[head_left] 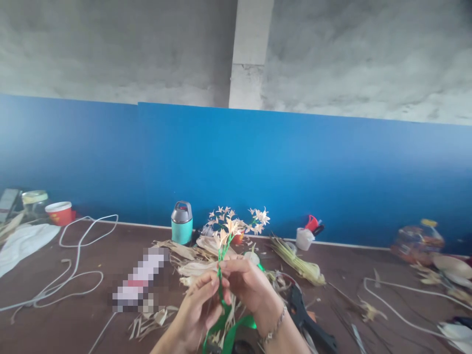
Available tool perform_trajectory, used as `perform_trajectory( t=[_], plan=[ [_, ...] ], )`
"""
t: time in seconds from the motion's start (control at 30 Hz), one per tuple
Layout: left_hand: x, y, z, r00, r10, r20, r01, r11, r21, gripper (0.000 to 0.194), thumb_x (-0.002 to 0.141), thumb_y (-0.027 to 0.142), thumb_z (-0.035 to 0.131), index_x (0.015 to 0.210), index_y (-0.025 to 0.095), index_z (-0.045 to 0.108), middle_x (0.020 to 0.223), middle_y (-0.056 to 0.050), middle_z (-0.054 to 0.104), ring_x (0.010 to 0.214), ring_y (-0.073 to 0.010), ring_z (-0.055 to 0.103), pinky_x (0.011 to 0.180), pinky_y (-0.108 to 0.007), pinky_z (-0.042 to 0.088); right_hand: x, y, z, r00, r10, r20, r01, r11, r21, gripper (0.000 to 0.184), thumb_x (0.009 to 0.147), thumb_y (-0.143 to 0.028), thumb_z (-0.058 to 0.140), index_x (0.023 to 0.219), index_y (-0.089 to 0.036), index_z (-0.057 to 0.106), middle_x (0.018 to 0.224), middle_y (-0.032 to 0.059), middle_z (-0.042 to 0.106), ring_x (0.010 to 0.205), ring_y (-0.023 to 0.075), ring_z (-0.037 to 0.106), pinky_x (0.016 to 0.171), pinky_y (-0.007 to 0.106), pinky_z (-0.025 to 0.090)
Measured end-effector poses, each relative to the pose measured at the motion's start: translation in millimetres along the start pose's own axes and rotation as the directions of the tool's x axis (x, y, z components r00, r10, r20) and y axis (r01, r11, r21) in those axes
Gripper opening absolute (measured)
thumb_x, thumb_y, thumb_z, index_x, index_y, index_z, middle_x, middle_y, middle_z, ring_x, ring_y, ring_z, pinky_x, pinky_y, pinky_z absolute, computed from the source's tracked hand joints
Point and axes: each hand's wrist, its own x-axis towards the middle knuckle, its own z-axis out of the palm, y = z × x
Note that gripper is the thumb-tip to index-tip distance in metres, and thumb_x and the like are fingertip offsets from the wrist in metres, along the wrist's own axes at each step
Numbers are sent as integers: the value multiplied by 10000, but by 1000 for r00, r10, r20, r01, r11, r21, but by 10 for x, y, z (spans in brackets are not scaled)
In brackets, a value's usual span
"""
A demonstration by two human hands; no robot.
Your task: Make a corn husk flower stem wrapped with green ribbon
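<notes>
My left hand (pixel 199 301) pinches the green-wrapped stem (pixel 220 278) of a small handmade flower sprig. Its pale, cream-coloured blossoms (pixel 231 227) point up and away from me. My right hand (pixel 252 285), with a bracelet at the wrist, closes its fingers on the same stem slightly higher. Shiny green ribbon (pixel 230 334) hangs in a loop below the fingers. Behind the sprig stand more pale flowers (pixel 258 221). Dry husk strips (pixel 195 268) lie on the table just past my hands.
A black glue-gun-like tool (pixel 309 322) lies right of my right wrist. A teal canister (pixel 182 223) stands near the blue partition (pixel 228 157). White cables (pixel 77 255) curl at left. Further right are a bundle of pale stalks (pixel 300 260), a white cup (pixel 304 239) and a plastic jar (pixel 418 243).
</notes>
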Motion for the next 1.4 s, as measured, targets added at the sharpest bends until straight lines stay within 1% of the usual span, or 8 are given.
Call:
perform_trajectory(
  t=[0.2, 0.43, 0.57, 0.67, 0.77, 0.87, 1.23, 1.4],
  plan=[
    [-40, 28, 76, 995, -88, -41, 82, 988, -133, 309, 564, 340, 842, 691, 116, 672, 559, 38, 559, 329, 44, 247, 338, -104, 183, -3, 20, 51, 990, -37, -133, 40, 999, 20, 218, 579, -262, 704, 510, -150, 530, 414, -47, 472, 367, 61, 412, 366, 189, 292],
    [31, 53, 26, 988, -77, -136, 74, 997, -26, 221, 602, 279, 799, 640, 125, 646, 536, 53, 489, 402, -12, 331, 373, -124, 234, 6, 22, 44, 979, -105, -174, 105, 994, -8, 261, 565, -271, 741, 483, -163, 518, 421, -46, 477, 406, 81, 424, 423, 216, 315],
    [69, 213, -47, 870, 168, -464, -81, 976, 201, 248, 590, 339, 777, 713, 145, 686, 644, 20, 606, 496, -63, 445, 451, -159, 333, 30, -3, 11, 921, -256, -295, 218, 963, -156, 258, 554, -250, 746, 468, -161, 520, 450, -50, 475, 445, 75, 398, 468, 222, 306],
    [48, 320, -33, 830, 375, -413, -163, 871, 464, 301, 615, 395, 761, 789, 156, 705, 631, 21, 628, 540, -97, 488, 492, -181, 356, 62, 1, -6, 874, -350, -337, 204, 894, -399, 196, 563, -251, 714, 477, -146, 573, 448, -43, 483, 449, 73, 369, 470, 232, 271],
    [27, 322, 7, 938, 257, -234, -104, 850, 517, 302, 614, 411, 764, 737, 140, 715, 653, -16, 667, 660, -161, 569, 613, -226, 420, 81, 24, -9, 868, -365, -336, 142, 832, -537, 140, 564, -237, 687, 500, -126, 629, 454, -20, 526, 464, 94, 418, 482, 242, 295],
    [40, 252, -20, 969, 178, -171, -77, 877, 475, 265, 648, 394, 753, 692, 135, 714, 641, -20, 665, 628, -148, 553, 616, -236, 411, 71, 26, -17, 883, -321, -342, 85, 826, -558, 114, 550, -219, 686, 510, -120, 649, 467, -4, 568, 479, 110, 474, 498, 246, 339],
    [22, 212, -119, 969, -228, -101, 230, 973, 17, 165, 536, 134, 760, 617, 124, 616, 501, 27, 524, 458, -65, 446, 471, -177, 317, -66, -161, -67, 964, -62, -259, -45, 921, -388, 139, 438, -167, 762, 447, -146, 625, 437, -30, 587, 483, 96, 485, 546, 241, 356],
    [47, 161, -114, 949, -314, -33, 310, 946, -91, 194, 537, 120, 668, 653, 135, 513, 513, 89, 400, 362, 12, 184, 366, -136, 83, -39, -134, -108, 966, -71, -250, -32, 923, -384, 151, 434, -181, 776, 449, -159, 628, 444, -38, 585, 491, 98, 482, 549, 242, 360]
  ],
)
